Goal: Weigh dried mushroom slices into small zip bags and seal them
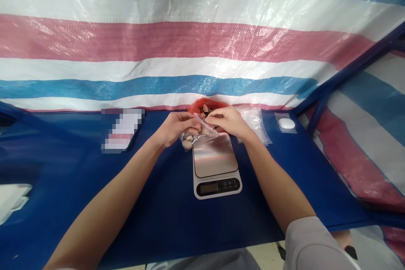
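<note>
A clear zip bag [207, 132] with pale slices low in its left side is held up over the far edge of a kitchen scale [215, 158]. My left hand [177, 127] pinches the bag near its opening on the left. On the other side my right hand [226, 119] has its fingertips closed on the bag's upper edge. Behind my hands stands an open red bag [201, 104] with brownish pieces inside, partly hidden by my right hand. The scale's steel plate carries nothing, and its display is too dark to read.
Flat clear plastic bags [255, 124] lie right of my right hand. Farther right, a white oval object [286, 123] rests on a small clear packet. A phone [125, 128] with a blurred screen lies left, and a white case [14, 200] sits at the table's left edge. Striped sheeting [177, 42] hangs behind.
</note>
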Action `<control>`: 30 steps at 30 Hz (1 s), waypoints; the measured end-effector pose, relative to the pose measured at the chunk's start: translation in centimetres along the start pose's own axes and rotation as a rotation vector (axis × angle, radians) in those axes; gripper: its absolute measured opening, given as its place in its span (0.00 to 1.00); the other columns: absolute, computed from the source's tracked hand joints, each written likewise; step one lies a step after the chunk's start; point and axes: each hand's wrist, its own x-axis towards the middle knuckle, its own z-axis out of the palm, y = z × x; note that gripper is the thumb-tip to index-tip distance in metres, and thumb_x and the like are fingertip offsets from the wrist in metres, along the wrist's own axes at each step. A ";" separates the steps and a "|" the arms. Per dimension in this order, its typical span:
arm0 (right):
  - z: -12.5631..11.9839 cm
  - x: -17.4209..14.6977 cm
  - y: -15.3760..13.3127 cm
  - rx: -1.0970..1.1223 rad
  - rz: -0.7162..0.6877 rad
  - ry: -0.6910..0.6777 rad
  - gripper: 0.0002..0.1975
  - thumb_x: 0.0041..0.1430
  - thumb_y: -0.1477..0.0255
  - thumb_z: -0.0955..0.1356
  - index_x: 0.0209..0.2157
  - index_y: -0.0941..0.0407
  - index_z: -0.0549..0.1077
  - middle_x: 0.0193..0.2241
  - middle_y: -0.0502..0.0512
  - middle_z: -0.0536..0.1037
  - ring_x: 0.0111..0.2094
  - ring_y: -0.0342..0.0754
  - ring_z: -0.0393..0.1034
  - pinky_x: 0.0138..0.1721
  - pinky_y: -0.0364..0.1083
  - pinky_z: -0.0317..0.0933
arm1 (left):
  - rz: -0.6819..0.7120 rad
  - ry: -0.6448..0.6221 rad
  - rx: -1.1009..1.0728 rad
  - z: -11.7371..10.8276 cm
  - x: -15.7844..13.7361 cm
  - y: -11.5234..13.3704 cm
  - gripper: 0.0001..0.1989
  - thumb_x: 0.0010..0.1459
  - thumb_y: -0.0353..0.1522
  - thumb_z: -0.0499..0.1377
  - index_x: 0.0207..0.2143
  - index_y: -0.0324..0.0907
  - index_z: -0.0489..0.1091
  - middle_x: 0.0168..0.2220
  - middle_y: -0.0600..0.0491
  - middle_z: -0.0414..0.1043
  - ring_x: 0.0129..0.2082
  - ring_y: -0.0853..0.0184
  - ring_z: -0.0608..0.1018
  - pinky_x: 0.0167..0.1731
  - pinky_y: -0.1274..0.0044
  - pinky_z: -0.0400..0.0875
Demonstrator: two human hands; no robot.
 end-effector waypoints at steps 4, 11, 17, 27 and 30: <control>0.2 0.0 0.0 -0.099 -0.045 0.045 0.07 0.51 0.68 0.71 0.25 0.57 0.80 0.22 0.50 0.77 0.23 0.43 0.72 0.25 0.41 0.67 | 0.028 0.016 0.078 0.0 -0.1 0.0 0.14 0.46 0.39 0.72 0.27 0.36 0.79 0.28 0.49 0.80 0.26 0.70 0.79 0.30 0.79 0.74; -0.3 -0.1 0.1 -0.011 -0.068 0.068 0.07 0.53 0.68 0.71 0.26 0.57 0.78 0.24 0.53 0.79 0.23 0.44 0.73 0.27 0.43 0.71 | 0.035 0.044 0.149 -0.2 -0.2 0.3 0.13 0.46 0.38 0.71 0.26 0.37 0.77 0.27 0.50 0.79 0.25 0.69 0.78 0.30 0.77 0.74; 0.4 -0.4 0.2 -0.106 -0.126 -0.004 0.07 0.54 0.68 0.70 0.28 0.56 0.79 0.24 0.50 0.79 0.25 0.44 0.73 0.28 0.42 0.72 | 0.048 0.050 0.224 0.4 -0.4 0.4 0.20 0.53 0.46 0.67 0.26 0.37 0.76 0.27 0.49 0.78 0.25 0.69 0.76 0.29 0.77 0.72; 0.6 -0.2 0.4 -0.291 -0.169 -0.013 0.08 0.57 0.68 0.70 0.30 0.55 0.81 0.22 0.50 0.78 0.23 0.43 0.73 0.30 0.43 0.70 | 0.093 0.120 0.216 0.8 -0.2 0.1 0.16 0.47 0.43 0.69 0.26 0.37 0.76 0.25 0.51 0.77 0.23 0.70 0.75 0.27 0.78 0.70; 0.5 -0.1 0.7 -0.281 -0.158 0.002 0.08 0.57 0.68 0.70 0.28 0.55 0.80 0.22 0.50 0.79 0.22 0.44 0.73 0.29 0.44 0.69 | 0.104 0.132 0.361 0.4 -0.4 0.3 0.14 0.49 0.41 0.66 0.24 0.38 0.75 0.24 0.52 0.76 0.23 0.70 0.74 0.25 0.78 0.67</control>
